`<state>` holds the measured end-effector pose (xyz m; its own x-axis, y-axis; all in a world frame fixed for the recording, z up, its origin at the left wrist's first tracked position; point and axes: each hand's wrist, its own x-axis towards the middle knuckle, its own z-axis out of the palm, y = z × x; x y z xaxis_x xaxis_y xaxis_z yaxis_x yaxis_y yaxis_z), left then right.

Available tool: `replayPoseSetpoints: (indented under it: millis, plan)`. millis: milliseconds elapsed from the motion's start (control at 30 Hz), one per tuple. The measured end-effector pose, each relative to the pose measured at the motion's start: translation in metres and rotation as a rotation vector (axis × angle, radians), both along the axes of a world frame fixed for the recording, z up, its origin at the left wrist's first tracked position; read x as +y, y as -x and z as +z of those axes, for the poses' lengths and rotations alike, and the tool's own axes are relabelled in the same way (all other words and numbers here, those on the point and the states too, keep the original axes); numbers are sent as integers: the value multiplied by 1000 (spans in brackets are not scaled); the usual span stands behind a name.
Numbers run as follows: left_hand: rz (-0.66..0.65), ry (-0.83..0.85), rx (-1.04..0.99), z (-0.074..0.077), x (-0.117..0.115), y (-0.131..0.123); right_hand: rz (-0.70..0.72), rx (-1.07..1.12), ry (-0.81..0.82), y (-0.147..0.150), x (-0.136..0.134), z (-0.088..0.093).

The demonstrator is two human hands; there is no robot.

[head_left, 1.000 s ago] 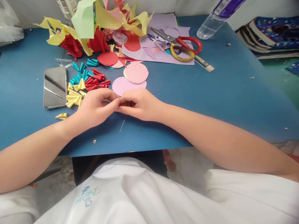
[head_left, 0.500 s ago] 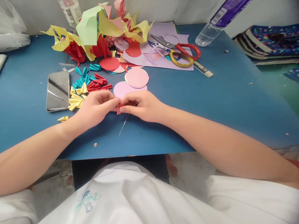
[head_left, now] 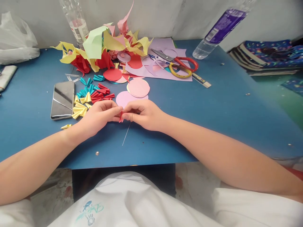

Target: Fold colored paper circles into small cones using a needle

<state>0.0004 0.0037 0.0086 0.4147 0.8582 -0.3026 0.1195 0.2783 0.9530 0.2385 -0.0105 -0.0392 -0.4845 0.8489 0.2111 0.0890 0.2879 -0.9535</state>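
My left hand and my right hand meet fingertip to fingertip over the blue table. Both pinch a small red paper piece, which stands on edge between them. A thin needle-like wire lies on the table just below the hands. Behind the hands lie pink paper circles. To the left sits a heap of rolled paper cones in red, teal and yellow.
A phone lies at the left beside the cones. A pile of paper scraps, scissors, a ruler and two plastic bottles stand at the back. Books are stacked at the right.
The red paper piece has come into sight between my fingertips, which were closed over it a second ago. The camera has tilted, so everything sits lower in the picture.
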Motion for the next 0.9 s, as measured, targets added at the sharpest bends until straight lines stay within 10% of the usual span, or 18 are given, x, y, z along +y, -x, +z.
replayPoseSetpoints:
  millis: [900]
  plan:
    - [29,-97,26,-2,2,2,-207,55,25,5,-9,8]
